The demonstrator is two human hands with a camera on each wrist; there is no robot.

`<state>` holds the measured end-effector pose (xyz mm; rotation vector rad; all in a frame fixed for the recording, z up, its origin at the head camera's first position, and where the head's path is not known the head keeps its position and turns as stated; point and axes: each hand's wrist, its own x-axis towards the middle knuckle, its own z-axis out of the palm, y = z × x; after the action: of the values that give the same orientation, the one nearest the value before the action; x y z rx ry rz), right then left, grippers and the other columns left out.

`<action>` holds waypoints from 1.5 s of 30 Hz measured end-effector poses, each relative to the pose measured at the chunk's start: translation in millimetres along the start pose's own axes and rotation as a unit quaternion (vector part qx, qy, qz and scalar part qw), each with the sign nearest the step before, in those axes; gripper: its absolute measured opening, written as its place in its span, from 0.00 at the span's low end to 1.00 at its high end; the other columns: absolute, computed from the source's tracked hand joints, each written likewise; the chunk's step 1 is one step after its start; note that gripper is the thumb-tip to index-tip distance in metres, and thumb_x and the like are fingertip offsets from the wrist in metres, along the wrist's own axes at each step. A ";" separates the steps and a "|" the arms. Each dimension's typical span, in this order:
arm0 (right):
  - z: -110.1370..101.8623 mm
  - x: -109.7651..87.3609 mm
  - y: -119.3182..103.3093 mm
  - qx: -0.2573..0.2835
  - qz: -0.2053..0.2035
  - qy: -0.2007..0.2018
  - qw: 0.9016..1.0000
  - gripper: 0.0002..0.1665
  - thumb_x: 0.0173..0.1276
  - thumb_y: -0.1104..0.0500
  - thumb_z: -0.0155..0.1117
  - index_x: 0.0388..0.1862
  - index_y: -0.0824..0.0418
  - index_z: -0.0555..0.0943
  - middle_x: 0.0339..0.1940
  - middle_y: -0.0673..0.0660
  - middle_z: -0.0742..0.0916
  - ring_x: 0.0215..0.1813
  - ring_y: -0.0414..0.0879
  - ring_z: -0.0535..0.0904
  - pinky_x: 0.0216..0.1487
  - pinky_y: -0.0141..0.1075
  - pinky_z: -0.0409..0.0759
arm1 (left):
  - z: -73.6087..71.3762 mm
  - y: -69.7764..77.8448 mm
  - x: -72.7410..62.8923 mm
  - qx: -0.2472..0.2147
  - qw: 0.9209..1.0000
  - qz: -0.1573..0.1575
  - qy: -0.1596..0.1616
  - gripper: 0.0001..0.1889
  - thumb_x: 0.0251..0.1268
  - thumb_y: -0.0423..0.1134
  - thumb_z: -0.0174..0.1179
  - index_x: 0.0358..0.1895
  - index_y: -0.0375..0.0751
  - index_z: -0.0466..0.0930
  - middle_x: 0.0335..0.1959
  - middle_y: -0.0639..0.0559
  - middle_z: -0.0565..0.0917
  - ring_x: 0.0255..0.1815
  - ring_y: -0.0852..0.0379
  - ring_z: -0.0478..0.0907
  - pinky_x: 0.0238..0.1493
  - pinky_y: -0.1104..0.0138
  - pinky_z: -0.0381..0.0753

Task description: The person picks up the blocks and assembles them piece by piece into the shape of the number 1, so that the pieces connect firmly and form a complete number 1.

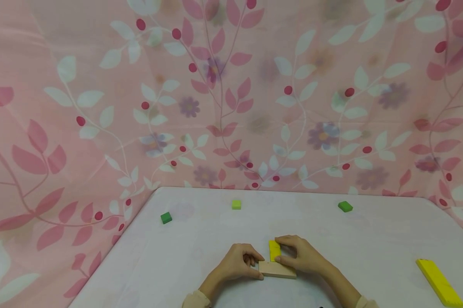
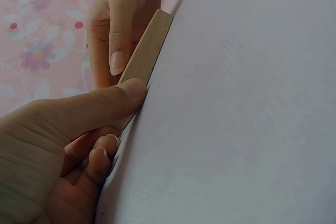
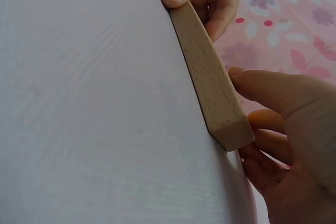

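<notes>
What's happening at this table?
A person's left hand grips one end of a wooden block on the white-covered table. The right hand holds a short yellow block at its far side. A longer yellow block lies to the right, and three green blocks sit farther back, untouched.

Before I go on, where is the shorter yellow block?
In the head view, the shorter yellow block is in the lower part, right of centre, pinched by the right hand at the far side of the wooden block.
</notes>
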<state>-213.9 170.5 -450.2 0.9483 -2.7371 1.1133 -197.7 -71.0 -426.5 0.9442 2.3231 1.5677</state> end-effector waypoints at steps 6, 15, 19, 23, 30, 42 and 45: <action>-1.0 -0.4 -2.2 0.000 0.006 0.001 1.000 0.34 0.61 0.45 0.65 0.56 0.71 0.77 0.54 0.61 0.82 0.56 0.58 0.76 0.56 0.55 0.70 | 0.7 1.8 -0.3 0.001 1.000 -0.006 0.000 0.15 0.39 0.24 0.73 0.35 0.26 0.83 0.27 0.34 0.80 0.20 0.70 0.69 0.22 0.80 0.68; -2.5 0.1 -3.5 0.002 0.011 -0.002 1.000 0.34 0.61 0.45 0.65 0.56 0.70 0.76 0.54 0.61 0.82 0.56 0.59 0.75 0.57 0.55 0.70 | 4.3 -35.6 6.8 0.011 1.000 -0.007 0.001 0.16 0.37 0.30 0.76 0.35 0.35 0.86 0.24 0.53 0.81 0.20 0.71 0.70 0.22 0.78 0.71; -2.8 -0.4 -3.5 -0.002 0.006 -0.003 1.000 0.34 0.62 0.46 0.65 0.56 0.70 0.76 0.54 0.61 0.82 0.56 0.59 0.76 0.57 0.55 0.70 | 4.2 -37.4 7.4 0.013 1.000 0.000 0.001 0.16 0.38 0.30 0.76 0.35 0.35 0.86 0.24 0.55 0.80 0.20 0.72 0.70 0.22 0.78 0.72; -3.4 -1.1 -5.0 -0.007 0.002 -0.004 1.000 0.33 0.62 0.46 0.65 0.56 0.71 0.76 0.54 0.61 0.82 0.56 0.58 0.76 0.56 0.55 0.70 | 4.3 -37.2 7.4 0.016 1.000 0.002 0.002 0.16 0.38 0.30 0.76 0.35 0.35 0.86 0.24 0.55 0.80 0.20 0.72 0.70 0.21 0.78 0.72; -4.8 -1.0 -6.0 -0.002 0.002 -0.007 1.000 0.33 0.62 0.48 0.65 0.56 0.72 0.76 0.54 0.62 0.82 0.56 0.59 0.75 0.56 0.56 0.70 | 4.5 -36.4 7.4 0.015 1.000 -0.006 0.003 0.16 0.37 0.31 0.76 0.35 0.35 0.86 0.24 0.58 0.79 0.20 0.71 0.69 0.21 0.78 0.71; -8.3 -1.5 -5.2 0.013 0.019 -0.019 1.000 0.32 0.63 0.49 0.65 0.57 0.71 0.76 0.55 0.61 0.82 0.58 0.59 0.74 0.57 0.56 0.68 | 4.9 -35.6 7.2 0.012 1.000 -0.009 0.004 0.16 0.37 0.30 0.76 0.35 0.35 0.86 0.24 0.55 0.80 0.20 0.71 0.69 0.21 0.78 0.70; -8.6 -2.4 -4.0 0.013 0.015 -0.019 1.000 0.32 0.63 0.49 0.64 0.57 0.71 0.75 0.55 0.61 0.82 0.58 0.59 0.74 0.58 0.56 0.68 | 4.8 -35.6 7.1 0.013 1.000 -0.009 0.004 0.16 0.37 0.31 0.76 0.35 0.36 0.86 0.24 0.54 0.80 0.20 0.71 0.69 0.22 0.78 0.71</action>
<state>-211.3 175.1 -442.0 0.9440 -2.7826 1.1513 -215.2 -71.6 -458.6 0.9217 2.3568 1.5402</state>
